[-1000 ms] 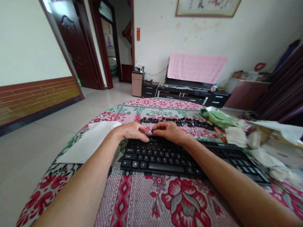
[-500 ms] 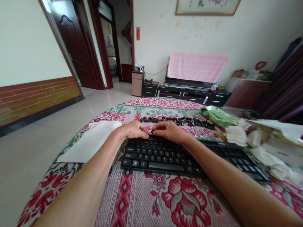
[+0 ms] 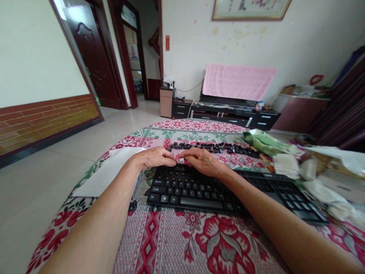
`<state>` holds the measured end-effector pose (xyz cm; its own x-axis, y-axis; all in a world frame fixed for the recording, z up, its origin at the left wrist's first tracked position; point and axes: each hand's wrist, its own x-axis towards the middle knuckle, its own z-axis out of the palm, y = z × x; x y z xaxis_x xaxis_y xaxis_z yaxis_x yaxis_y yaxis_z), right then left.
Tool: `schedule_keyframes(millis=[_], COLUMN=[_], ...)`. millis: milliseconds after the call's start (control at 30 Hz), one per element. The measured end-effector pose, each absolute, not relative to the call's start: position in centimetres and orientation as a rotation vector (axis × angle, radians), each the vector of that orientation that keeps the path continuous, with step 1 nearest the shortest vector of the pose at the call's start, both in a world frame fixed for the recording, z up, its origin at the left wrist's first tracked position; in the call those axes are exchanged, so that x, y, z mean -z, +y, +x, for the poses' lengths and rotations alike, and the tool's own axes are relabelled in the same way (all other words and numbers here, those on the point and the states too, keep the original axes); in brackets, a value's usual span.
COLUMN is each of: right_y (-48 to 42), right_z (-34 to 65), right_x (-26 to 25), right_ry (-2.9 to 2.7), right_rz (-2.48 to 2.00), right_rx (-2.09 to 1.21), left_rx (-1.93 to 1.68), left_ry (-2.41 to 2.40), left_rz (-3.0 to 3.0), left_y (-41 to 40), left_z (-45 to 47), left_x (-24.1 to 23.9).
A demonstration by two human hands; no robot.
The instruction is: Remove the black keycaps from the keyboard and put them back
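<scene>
A black keyboard [image 3: 199, 188] lies on the flowered tablecloth [image 3: 211, 243] in front of me. My left hand [image 3: 155, 158] and my right hand [image 3: 201, 160] meet fingertip to fingertip over the keyboard's far edge, left of its middle. The fingers of both hands are curled and pinched together, and whatever sits between them is hidden. Just beyond the hands, a row of loose black keycaps [image 3: 216, 147] lies on the cloth.
A white sheet of paper [image 3: 110, 171] lies left of the keyboard near the table's edge. On the right sit a green bag [image 3: 265, 141], white tissues [image 3: 285, 164] and other clutter. Beyond the table are tiled floor, a doorway and a low cabinet with a pink cloth [image 3: 238, 80].
The small black keycap seen at my right fingertips earlier no longer shows. Both hands have closed a little tighter together at the keyboard's far edge. The view shifted slightly.
</scene>
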<state>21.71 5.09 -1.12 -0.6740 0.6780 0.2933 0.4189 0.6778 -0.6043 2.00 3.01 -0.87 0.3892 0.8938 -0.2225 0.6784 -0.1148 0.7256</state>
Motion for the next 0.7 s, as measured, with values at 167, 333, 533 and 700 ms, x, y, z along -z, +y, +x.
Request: schedule_keyframes(millis=[167,333,533,700], right_y=[4.99,4.98,4.50,4.21], right_z=[21.45,21.32,21.46,21.55], right_x=[1.20,1.31,0.74,0.58], right_ry=[-2.415,-2.448,-2.562,-2.636], right_rz=[-0.831,-0.821,-0.746,-0.733], right_rx=[-0.525,-0.503,-0.471,-0.292], left_rx=[-0.378,-0.339,-0.363,-0.386], left_ry=[1.306,1.375,1.342,1.328], left_rz=[1.859,1.923,1.925,1.920], left_y=[3.11,3.23,3.36,3.29], left_z=[1.51,1.89,1.79,1.68], left_x=[1.03,0.74,1.02,0.97])
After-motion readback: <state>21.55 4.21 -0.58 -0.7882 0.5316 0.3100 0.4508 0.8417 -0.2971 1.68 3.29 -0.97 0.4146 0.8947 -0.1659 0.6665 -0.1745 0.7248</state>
